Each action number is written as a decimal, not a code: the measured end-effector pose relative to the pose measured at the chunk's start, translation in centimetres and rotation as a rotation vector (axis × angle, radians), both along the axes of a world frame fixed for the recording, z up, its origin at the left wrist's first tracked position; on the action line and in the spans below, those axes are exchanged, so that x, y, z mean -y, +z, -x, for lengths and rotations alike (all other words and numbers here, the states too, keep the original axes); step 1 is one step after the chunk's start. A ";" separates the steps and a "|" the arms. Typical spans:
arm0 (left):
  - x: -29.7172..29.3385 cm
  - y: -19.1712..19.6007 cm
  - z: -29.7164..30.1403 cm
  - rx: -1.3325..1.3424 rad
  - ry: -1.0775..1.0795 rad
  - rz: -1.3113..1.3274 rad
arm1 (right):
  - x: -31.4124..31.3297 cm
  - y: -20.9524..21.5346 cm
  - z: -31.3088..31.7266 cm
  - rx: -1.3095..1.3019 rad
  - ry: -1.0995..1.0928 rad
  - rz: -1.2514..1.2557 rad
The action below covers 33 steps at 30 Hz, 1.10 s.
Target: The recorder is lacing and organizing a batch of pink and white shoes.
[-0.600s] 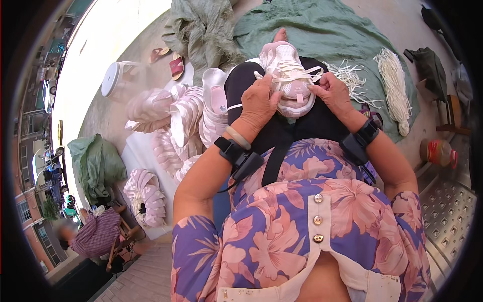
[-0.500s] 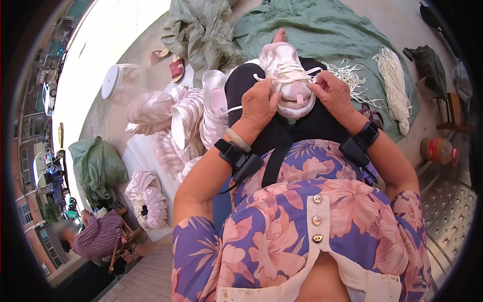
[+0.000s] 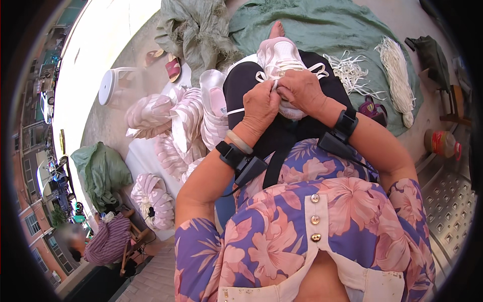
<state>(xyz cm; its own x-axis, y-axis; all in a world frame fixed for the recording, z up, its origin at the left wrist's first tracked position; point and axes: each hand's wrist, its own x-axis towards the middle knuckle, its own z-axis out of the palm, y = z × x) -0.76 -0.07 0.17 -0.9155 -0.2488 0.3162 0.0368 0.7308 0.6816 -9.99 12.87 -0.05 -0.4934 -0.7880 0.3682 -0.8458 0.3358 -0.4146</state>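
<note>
A pale pink and white sneaker (image 3: pixel 275 52) rests on my lap between my thighs, its toe pointing away from me. White shoelace (image 3: pixel 318 70) crosses its front, with loose loops standing out on both sides. My left hand (image 3: pixel 261 104) is closed in a pinch on the lace at the left of the shoe's opening. Beside it, my right hand (image 3: pixel 304 92) is closed too, its fingertips meeting the left ones on the lace. Both hands cover most of the tongue and heel.
Pink-white sneakers (image 3: pixel 188 118) are bunched on the left. Loose white laces (image 3: pixel 347 70) and a lace bundle (image 3: pixel 396 75) lie on a green cloth (image 3: pixel 312 25). A white stool (image 3: pixel 116 86), a red slipper (image 3: pixel 173 68), a plastic jug (image 3: pixel 443 143) and a seated person (image 3: pixel 108 239) surround me.
My right hand has moved left across the shoe to meet my left hand. The lace held stretched between the hands is now gathered at the fingertips, with a loop on the right.
</note>
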 end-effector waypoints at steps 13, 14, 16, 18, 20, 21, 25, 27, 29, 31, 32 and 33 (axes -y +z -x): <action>0.1 -0.4 -0.3 -0.003 -0.029 -0.029 | -9.1 3.5 0.4 0.062 0.057 -0.141; 0.0 -0.3 -0.4 0.014 -0.026 -0.089 | -10.0 3.0 0.4 0.149 0.021 -0.069; -0.1 0.4 -0.6 0.050 -0.015 -0.096 | -10.8 2.4 0.5 0.223 0.002 -0.046; 0.1 0.8 -0.5 0.087 -0.001 -0.096 | -11.0 1.7 0.6 0.298 -0.014 -0.017; 0.6 0.6 -0.1 0.223 0.152 -0.213 | -10.9 0.8 0.9 0.567 -0.130 0.112; 1.1 0.2 0.0 0.227 0.153 -0.204 | -10.8 0.6 1.0 0.572 -0.128 0.121; 1.9 -0.3 0.6 0.212 0.173 -0.440 | -10.5 -0.8 1.4 0.652 -0.227 0.160; 1.8 0.3 0.9 0.302 0.122 -0.347 | -10.3 -1.5 1.5 0.661 -0.258 0.200; 1.4 0.9 0.9 0.267 0.134 -0.204 | -10.0 -1.8 1.4 0.596 -0.253 0.249; 0.4 2.1 1.1 0.227 0.151 -0.063 | -9.6 -1.0 1.1 0.593 -0.291 0.246; -0.5 2.6 1.3 0.116 0.088 -0.016 | -9.4 -0.7 1.0 0.626 -0.294 0.237; -1.3 3.1 1.5 0.002 0.032 0.031 | -9.2 -0.5 1.0 0.658 -0.290 0.228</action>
